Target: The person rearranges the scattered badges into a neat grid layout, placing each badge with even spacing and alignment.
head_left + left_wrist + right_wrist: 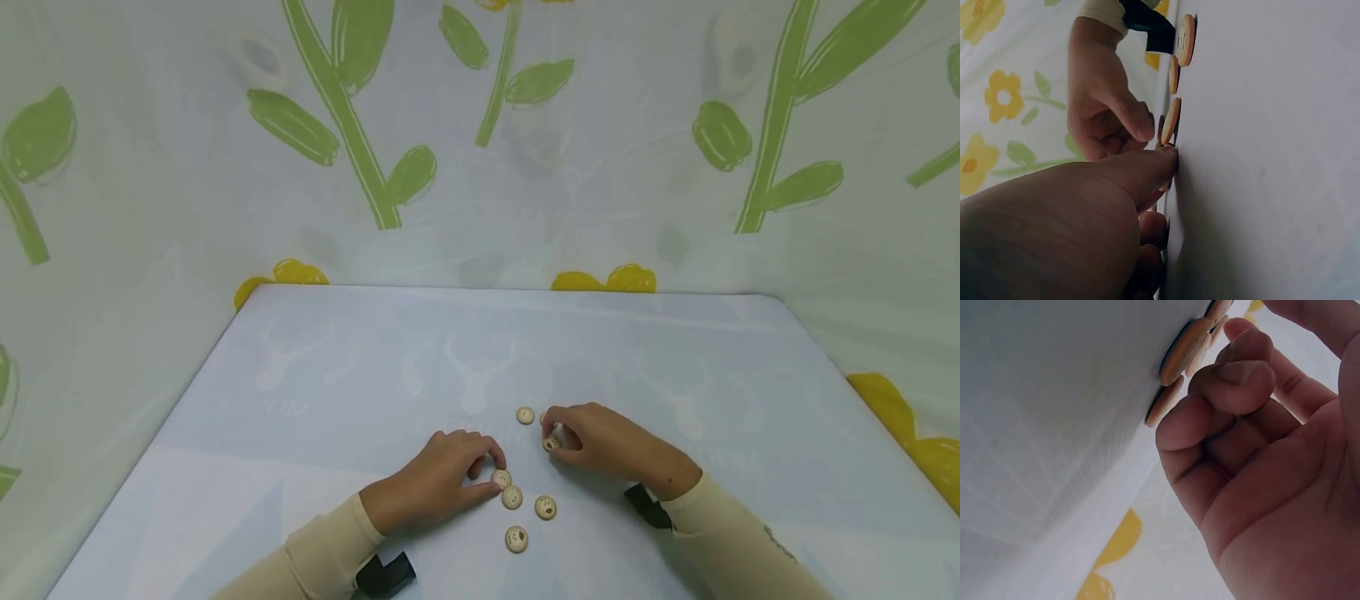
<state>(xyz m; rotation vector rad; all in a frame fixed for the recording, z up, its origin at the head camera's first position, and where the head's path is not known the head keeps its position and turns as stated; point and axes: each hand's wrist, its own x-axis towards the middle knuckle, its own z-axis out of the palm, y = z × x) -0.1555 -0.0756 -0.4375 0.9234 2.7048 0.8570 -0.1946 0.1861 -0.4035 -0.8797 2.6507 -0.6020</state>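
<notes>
Small round tan discs with dark face-like marks lie on the table. My left hand [442, 477] pinches one disc [501, 477] at its edges between thumb and forefinger; a second disc [512, 498] overlaps it just below. Up and to the right, my right hand [600, 437] has thumb and forefinger around another disc [551, 444]. Behind its fingertips a further disc is mostly hidden, and beside that lies a disc [525, 415] in full sight. In the right wrist view the other fingers of the right hand [1260, 462] are curled in.
Nearer the front edge, two more discs lie apart, one on the right [545, 507] and one lower down [516, 539]. The pale table [360, 375] carries faint antler prints. Behind it hangs a white cloth [187, 167] with green stems and yellow flowers.
</notes>
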